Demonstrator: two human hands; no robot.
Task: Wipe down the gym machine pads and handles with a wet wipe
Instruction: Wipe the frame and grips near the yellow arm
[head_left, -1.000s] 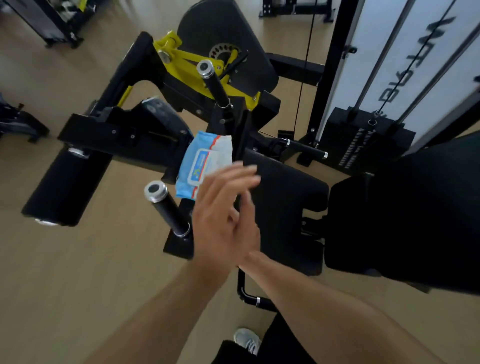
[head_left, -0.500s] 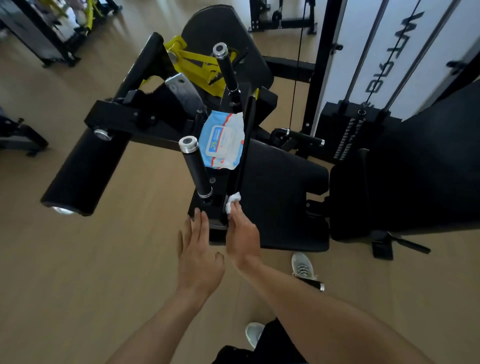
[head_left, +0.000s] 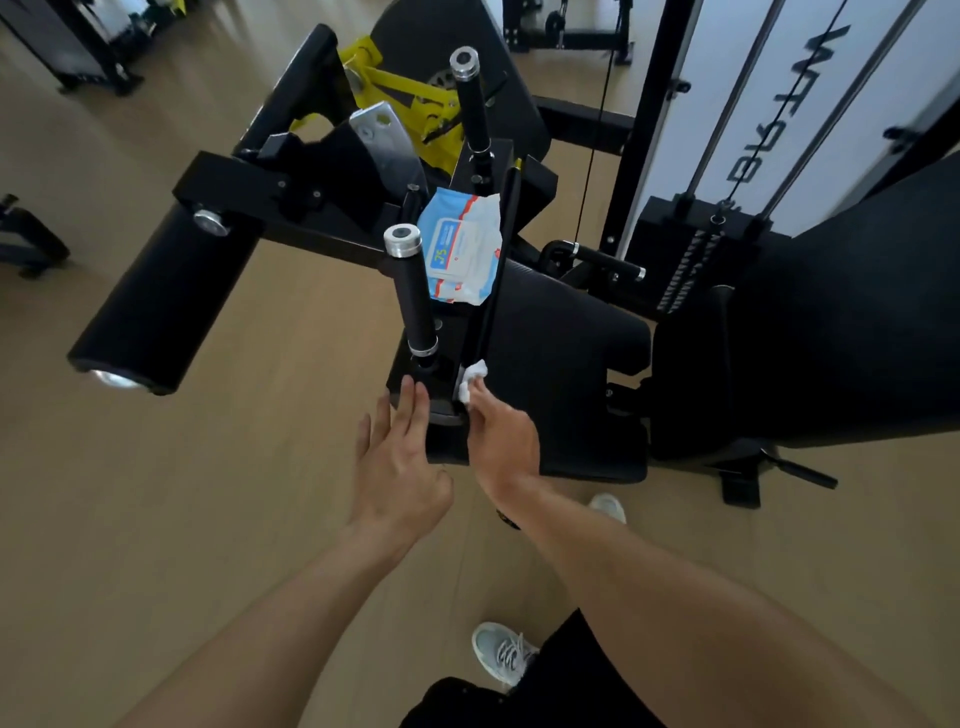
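The right hand (head_left: 501, 447) pinches a bunched white wipe (head_left: 471, 381) and presses it against the near end of the seat pad (head_left: 566, 353), right at the seam beside the black frame, so that edge looks like the bit getting cleaned. The left hand (head_left: 400, 467) lies flat with straight fingers on the bracket (head_left: 415, 384) under the near handle (head_left: 413, 291), probably just bracing (it holds nothing). The wipe pack (head_left: 460, 247) sits wedged between that handle and the pad, handy for a refill I guess. Most of the wipe is hidden under the fingers, and the big backrest on the right is too dark to make out.
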